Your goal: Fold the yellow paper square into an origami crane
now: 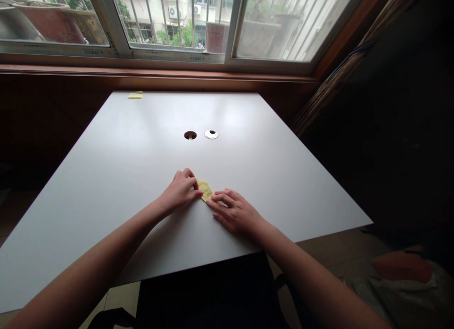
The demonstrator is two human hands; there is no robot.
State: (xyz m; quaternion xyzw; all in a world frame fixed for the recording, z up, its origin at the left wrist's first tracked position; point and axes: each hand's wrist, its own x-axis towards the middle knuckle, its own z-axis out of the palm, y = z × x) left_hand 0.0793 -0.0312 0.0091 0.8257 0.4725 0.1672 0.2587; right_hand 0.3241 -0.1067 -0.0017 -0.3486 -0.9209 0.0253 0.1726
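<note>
A small piece of folded yellow paper [205, 189] with visible creases lies low over the white table, between my two hands. My left hand [183, 188] pinches its left side, with the thumb at the near edge and the fingers curled at the far edge. On the other side, my right hand [234, 209] has its thumb and fingertips closed on the paper's lower right corner. The other fingers of that hand rest close to the tabletop. The fingers cover parts of the paper's edges.
The white table [262, 163] reaches back to a window sill [159, 73]. A round hole [190, 135] and a loose round cover [212, 134] are in its surface area beyond my hands. More yellow paper [135, 95] lies at the far left edge. A curtain [340, 73] hangs at right.
</note>
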